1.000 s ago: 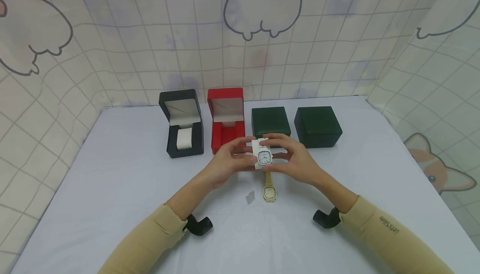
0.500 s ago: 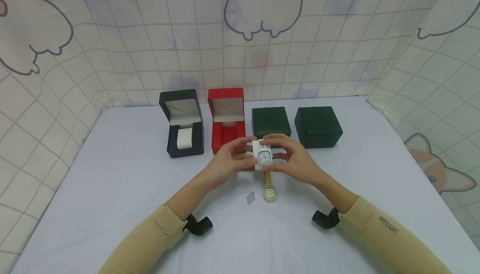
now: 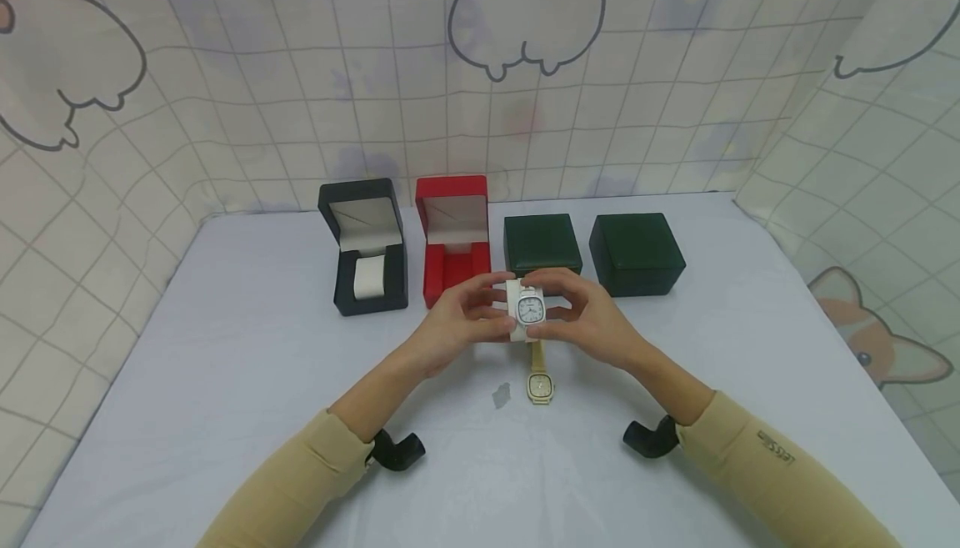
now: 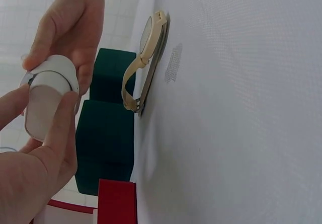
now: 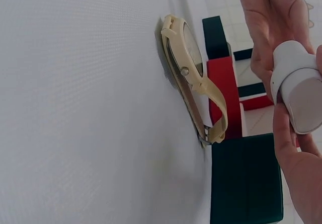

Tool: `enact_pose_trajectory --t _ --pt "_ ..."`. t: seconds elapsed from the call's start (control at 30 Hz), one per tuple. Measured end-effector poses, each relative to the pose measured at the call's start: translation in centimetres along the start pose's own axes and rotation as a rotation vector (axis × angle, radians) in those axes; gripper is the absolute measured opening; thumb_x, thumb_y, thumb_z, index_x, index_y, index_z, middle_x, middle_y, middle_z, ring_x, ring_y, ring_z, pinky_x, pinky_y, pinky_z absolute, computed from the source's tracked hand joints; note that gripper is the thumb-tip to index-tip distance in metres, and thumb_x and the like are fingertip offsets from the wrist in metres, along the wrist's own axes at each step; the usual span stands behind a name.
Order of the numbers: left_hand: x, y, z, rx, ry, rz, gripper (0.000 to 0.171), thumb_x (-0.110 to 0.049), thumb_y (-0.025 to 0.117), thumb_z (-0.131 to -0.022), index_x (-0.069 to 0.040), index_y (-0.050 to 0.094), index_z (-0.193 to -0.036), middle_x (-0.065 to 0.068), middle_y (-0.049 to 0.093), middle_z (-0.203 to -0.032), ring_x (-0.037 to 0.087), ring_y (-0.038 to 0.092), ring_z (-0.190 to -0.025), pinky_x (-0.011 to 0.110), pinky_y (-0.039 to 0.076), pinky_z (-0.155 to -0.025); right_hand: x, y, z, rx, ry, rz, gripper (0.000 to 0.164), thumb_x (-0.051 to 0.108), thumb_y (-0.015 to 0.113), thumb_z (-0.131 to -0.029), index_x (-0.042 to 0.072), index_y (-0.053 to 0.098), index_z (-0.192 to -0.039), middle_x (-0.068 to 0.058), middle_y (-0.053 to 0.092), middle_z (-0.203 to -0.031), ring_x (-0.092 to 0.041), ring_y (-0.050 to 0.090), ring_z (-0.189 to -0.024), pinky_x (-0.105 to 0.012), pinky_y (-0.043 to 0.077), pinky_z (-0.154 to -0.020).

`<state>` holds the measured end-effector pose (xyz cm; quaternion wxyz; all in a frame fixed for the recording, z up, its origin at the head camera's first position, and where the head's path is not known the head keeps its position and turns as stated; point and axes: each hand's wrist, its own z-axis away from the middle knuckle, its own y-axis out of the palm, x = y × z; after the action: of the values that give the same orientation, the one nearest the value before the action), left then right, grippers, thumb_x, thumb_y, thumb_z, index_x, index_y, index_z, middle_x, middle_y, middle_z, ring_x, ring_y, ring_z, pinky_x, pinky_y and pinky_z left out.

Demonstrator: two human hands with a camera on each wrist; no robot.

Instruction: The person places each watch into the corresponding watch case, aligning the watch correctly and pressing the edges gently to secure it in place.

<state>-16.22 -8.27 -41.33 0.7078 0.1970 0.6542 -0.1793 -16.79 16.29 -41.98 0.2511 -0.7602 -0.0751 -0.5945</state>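
Observation:
Both hands meet above the middle of the table around a white watch (image 3: 531,309) looped on a white cushion (image 4: 44,110). My left hand (image 3: 457,319) holds the cushion from the left with fingers and thumb. My right hand (image 3: 583,314) grips the watch from the right, fingers at its upper end and thumb near the lower. In the left wrist view the white strap (image 4: 63,69) wraps round one end of the cushion. A cream-gold watch (image 3: 539,387) with its strap closed lies on the table just below the hands.
Behind the hands stand an open black watch box (image 3: 345,298) with a white cushion inside, an open red box (image 3: 433,274), and two closed green boxes (image 3: 542,239), the right one (image 3: 637,252) apart. A grey patch (image 3: 501,395) marks the white tablecloth (image 3: 225,348).
The white watch has shifted slightly up and to the right along with the right hand's fingers. The left hand stays almost still, and the boxes and cream-gold watch have not moved.

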Motion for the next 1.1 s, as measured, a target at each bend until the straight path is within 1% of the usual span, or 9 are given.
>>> enact_pose_trajectory --t 0.17,0.37,0.63,0.77,0.93,1.1 --pt "-0.07 0.08 0.05 -0.001 0.01 -0.038 0.067 -0.006 0.073 -0.094 -0.016 0.045 -0.154 0.016 0.05 -0.145 0.032 0.06 -0.121 0.04 0.058 -0.091 -0.03 -0.11 0.03 0.002 0.017 -0.023 0.06 0.007 0.085 -0.085 0.014 0.06 -0.139 -0.001 0.053 -0.142 -0.023 0.047 -0.131 -0.034 0.053 -0.099" --pt "-0.02 0.1 0.02 0.002 0.026 -0.059 0.067 -0.004 0.073 -0.094 -0.017 0.046 -0.154 0.015 0.05 -0.144 0.032 0.059 -0.12 0.039 0.058 -0.09 0.19 -0.13 0.09 0.002 0.04 -0.041 0.061 0.008 0.085 -0.085 0.013 0.059 -0.14 -0.002 0.054 -0.142 -0.026 0.048 -0.13 -0.031 0.053 -0.099" --pt "0.2 0.08 -0.07 -0.001 0.047 -0.098 0.068 -0.006 0.074 -0.093 -0.016 0.046 -0.154 0.014 0.051 -0.143 0.032 0.059 -0.12 0.038 0.059 -0.09 0.0 -0.07 0.1 0.003 0.058 -0.054 0.061 0.007 0.084 -0.086 0.014 0.058 -0.141 -0.002 0.052 -0.143 -0.028 0.05 -0.127 -0.031 0.053 -0.098" --pt "0.18 0.09 -0.04 -0.022 0.057 -0.14 0.068 -0.007 0.076 -0.092 -0.019 0.049 -0.153 0.01 0.053 -0.141 0.029 0.059 -0.121 0.037 0.058 -0.09 0.0 0.02 0.11 0.001 0.056 -0.058 0.061 0.007 0.084 -0.086 0.013 0.057 -0.142 -0.003 0.052 -0.144 -0.029 0.052 -0.125 -0.031 0.054 -0.098" --pt "0.22 0.13 -0.08 -0.036 0.059 -0.167 0.068 -0.008 0.076 -0.092 -0.019 0.048 -0.153 0.008 0.054 -0.139 0.028 0.06 -0.12 0.037 0.058 -0.09 -0.05 0.1 0.08 0.001 0.044 -0.061 0.062 0.005 0.083 -0.087 0.012 0.056 -0.143 -0.004 0.052 -0.144 -0.031 0.056 -0.123 -0.032 0.055 -0.096" --pt "0.27 0.18 -0.1 -0.04 0.054 -0.212 0.075 -0.009 0.08 -0.089 -0.021 0.045 -0.154 0.007 0.053 -0.141 0.026 0.059 -0.122 0.036 0.058 -0.091 -0.24 0.19 0.0 -0.003 0.042 -0.046 0.061 0.006 0.082 -0.088 0.013 0.056 -0.143 -0.004 0.051 -0.144 -0.032 0.056 -0.121 -0.033 0.057 -0.092"
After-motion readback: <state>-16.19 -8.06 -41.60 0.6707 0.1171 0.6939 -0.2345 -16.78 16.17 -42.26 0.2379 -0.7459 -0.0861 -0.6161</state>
